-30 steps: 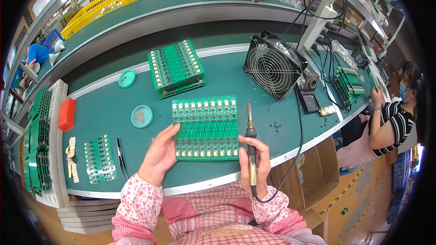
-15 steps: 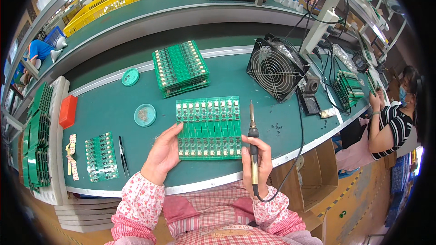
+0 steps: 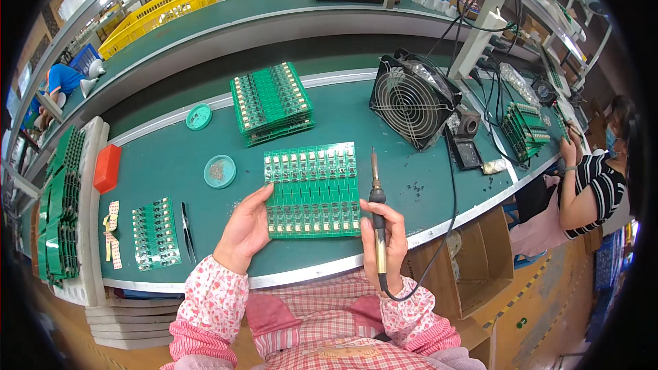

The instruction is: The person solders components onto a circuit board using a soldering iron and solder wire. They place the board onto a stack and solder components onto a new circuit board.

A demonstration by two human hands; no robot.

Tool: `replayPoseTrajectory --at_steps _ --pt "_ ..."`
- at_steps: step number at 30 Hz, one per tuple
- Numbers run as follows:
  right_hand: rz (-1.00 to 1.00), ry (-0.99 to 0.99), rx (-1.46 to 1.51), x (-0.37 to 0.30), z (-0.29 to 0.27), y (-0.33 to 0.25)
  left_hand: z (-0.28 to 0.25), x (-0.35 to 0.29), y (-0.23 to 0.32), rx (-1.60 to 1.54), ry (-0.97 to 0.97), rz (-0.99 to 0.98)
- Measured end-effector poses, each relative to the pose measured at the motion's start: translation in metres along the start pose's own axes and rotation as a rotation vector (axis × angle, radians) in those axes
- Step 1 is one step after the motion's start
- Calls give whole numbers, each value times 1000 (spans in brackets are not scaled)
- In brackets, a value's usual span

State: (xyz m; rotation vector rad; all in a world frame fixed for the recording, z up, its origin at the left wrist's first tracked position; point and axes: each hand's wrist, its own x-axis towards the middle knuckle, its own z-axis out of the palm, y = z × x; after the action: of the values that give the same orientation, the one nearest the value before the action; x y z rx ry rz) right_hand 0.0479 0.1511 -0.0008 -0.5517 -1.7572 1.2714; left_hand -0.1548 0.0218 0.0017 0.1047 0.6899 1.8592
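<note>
A green circuit board panel [image 3: 312,190] with rows of white and black parts is held over the front of the bench. My left hand [image 3: 245,229] grips its left edge, thumb on top. In my right hand [image 3: 385,240] is a soldering iron [image 3: 378,212], upright with its tip pointing away from me; that hand's fingertips also touch the panel's right edge. Behind the panel stands a stack of similar circuit boards [image 3: 273,103]. To the left are a small dish of tiny parts [image 3: 220,172], tweezers [image 3: 187,231] and a smaller circuit board [image 3: 156,234].
A black fan [image 3: 413,103] and a soldering iron stand [image 3: 467,140] sit at the right, with the iron's cord nearby. Left are a red box [image 3: 107,169], a green lid [image 3: 199,117] and boards standing in a foam rack [image 3: 91,212]. A co-worker [image 3: 582,188] sits at the far right.
The view has shifted slightly. Both hands still hold the panel and the soldering iron, which have moved a little to the left in the picture.
</note>
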Motion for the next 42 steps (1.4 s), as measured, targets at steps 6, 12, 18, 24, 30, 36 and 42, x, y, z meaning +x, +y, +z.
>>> replayPoseTrajectory --at_steps 6,12,18,24,30,36,42 --pt "-45 8 -26 -1 0 0 0 -3 -1 -9 -15 14" --pt "-19 15 -27 -2 0 0 1 -5 -2 -65 -68 26" --pt "-47 15 -54 -2 1 2 2 -9 0 -85 -101 37" --pt "-105 -2 -114 0 2 4 1 -11 -1 -107 -98 44" --pt "-78 -11 -120 -2 0 7 8 -12 1 -72 -67 48" --pt "-50 -16 -123 -2 1 5 8 -14 2 -83 -85 57" --pt "-8 -9 -139 -1 2 -4 9 -14 2 -128 -85 34"
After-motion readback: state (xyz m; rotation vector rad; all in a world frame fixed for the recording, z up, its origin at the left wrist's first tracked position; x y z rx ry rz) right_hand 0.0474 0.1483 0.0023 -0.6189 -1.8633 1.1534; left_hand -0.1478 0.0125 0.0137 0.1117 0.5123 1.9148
